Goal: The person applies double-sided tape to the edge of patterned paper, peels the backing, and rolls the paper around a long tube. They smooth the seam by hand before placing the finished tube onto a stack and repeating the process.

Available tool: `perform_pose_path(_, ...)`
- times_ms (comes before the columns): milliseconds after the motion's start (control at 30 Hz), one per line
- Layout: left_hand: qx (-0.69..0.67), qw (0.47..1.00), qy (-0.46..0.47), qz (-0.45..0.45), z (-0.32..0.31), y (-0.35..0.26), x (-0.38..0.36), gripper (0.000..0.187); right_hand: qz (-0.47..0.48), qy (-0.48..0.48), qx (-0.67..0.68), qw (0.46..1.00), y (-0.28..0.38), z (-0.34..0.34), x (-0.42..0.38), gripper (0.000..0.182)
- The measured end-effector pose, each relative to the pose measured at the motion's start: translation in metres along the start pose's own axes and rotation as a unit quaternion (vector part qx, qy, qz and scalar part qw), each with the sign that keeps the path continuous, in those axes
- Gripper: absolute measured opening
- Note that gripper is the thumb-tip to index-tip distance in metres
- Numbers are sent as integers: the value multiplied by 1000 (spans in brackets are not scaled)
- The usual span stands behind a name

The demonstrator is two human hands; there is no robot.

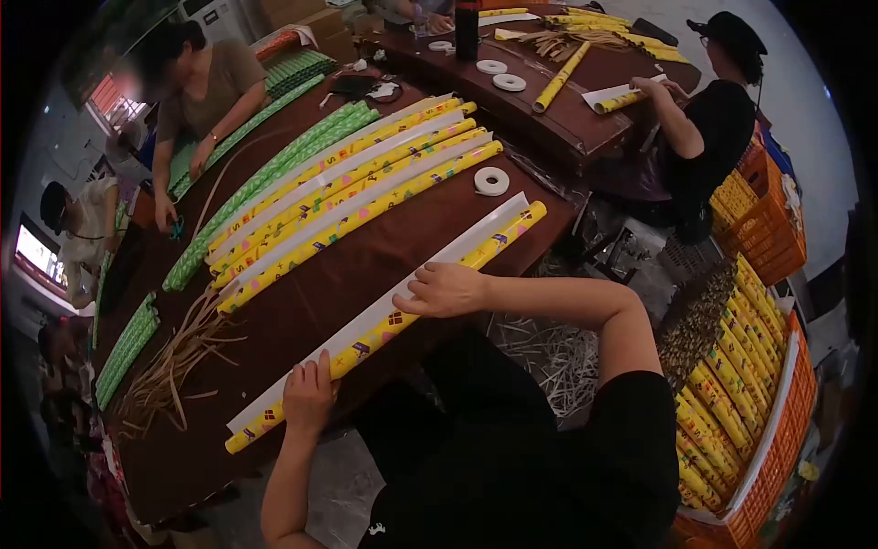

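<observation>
A long yellow patterned roll of wrapping paper (pixel 366 344) lies slantwise along the near edge of the brown table, a white strip of its sheet showing along the far side. Near its lower left end, my left hand (pixel 309 395) is closed over the roll with fingertips on the white strip. My right hand (pixel 445 290) grips the same roll past its middle, fingers bent over the white edge. Beyond the roll's upper end rests a white tape ring (pixel 492 181).
Several yellow rolls (pixel 366 210) and green rolls (pixel 265 188) lie across the table. Brown paper strips (pixel 174 375) are heaped at left. An orange crate (pixel 777 439) of yellow rolls stands at right. Co-workers sit at the far left and at another table (pixel 540 119).
</observation>
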State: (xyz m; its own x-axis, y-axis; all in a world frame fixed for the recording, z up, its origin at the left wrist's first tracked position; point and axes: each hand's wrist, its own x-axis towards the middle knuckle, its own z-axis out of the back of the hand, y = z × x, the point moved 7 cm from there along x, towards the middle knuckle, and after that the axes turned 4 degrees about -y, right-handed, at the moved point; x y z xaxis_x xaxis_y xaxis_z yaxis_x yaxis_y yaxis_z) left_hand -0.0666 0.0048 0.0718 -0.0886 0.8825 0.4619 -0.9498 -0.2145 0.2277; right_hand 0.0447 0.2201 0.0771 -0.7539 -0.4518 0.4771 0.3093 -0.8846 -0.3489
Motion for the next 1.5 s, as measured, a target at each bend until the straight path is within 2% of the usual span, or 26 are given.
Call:
perform_pose_path(67,-35,999,-16,13,-6,-2,1,46,11,6,0,1000,-2,-1,-5,23)
perform_pose_path(133,-40,999,10,25,-14,-5,2,41,24,9,3,1000,-5,-2,-8,21)
perform_pose_path(200,-39,998,28,32,-18,-10,4,39,72,-57,8,996,-4,7,-8,15)
perform_pose_path(233,-36,997,48,40,-22,-12,5,37,71,-56,8,996,-6,7,-9,15)
perform_pose_path(333,-36,999,27,15,-15,-19,15,39,72,-35,1,997,-9,-1,-18,17)
perform_pose_path(400,-48,998,28,7,-16,-22,17,39,79,1,25,997,-10,-6,-23,21)
perform_pose_path(533,-64,998,12,-21,-16,-26,21,44,92,3,49,995,-15,-9,-25,27)
perform_pose_path(633,-149,989,16,3,-16,-21,24,44,105,8,75,992,-18,-13,-25,32)
perform_pose_path(833,-183,982,45,6,-19,-17,24,49,111,6,71,991,-18,-12,-24,38)
perform_pose_path(1133,-209,977,34,-12,-21,-17,29,44,105,-3,162,981,-30,-12,-20,46)
perform_pose_path(1200,-199,979,33,-12,-20,-19,28,44,40,-7,172,984,-60,6,-15,40)
perform_pose_path(1267,-191,981,34,-10,-17,-21,25,44,-155,-91,83,980,-124,11,-28,34)
perform_pose_path(1300,-192,981,30,-7,-15,-21,26,44,-301,-28,33,953,-165,-2,-51,33)
perform_pose_path(1333,-193,981,25,-3,-13,-22,27,45,-407,21,-58,911,-194,-5,-76,31)
perform_pose_path(1400,-196,980,23,6,-13,-22,28,46,-433,107,11,895,-222,-21,-115,29)
perform_pose_path(1467,-195,981,23,11,-13,-19,31,47,-426,151,112,885,-224,-31,-135,29)
perform_pose_path(1500,-189,982,27,7,-14,-20,31,48,-408,113,136,896,-222,-28,-135,26)
